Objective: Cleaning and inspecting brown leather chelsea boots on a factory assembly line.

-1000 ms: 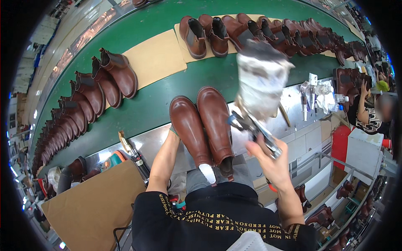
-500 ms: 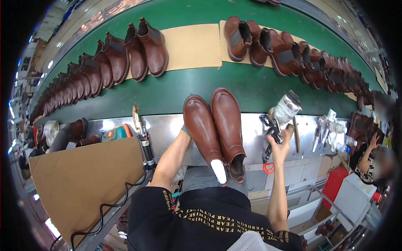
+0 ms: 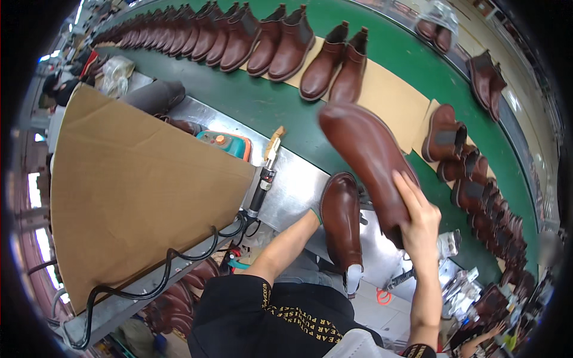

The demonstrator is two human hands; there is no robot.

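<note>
Green conveyor belt curves across the upper field, carrying rows of brown ankle boots, some standing on tan cardboard sheets. Right hand, fingers wrapped around the heel end, holds a brown leather ankle boot raised and tilted above the belt edge. Left hand is mostly hidden behind a second brown leather boot resting on the steel workbench; its grip cannot be told. Large flat brown cardboard panel lies at left, a teal box with an orange knob and a black-handled brush tool just beside it.
</note>
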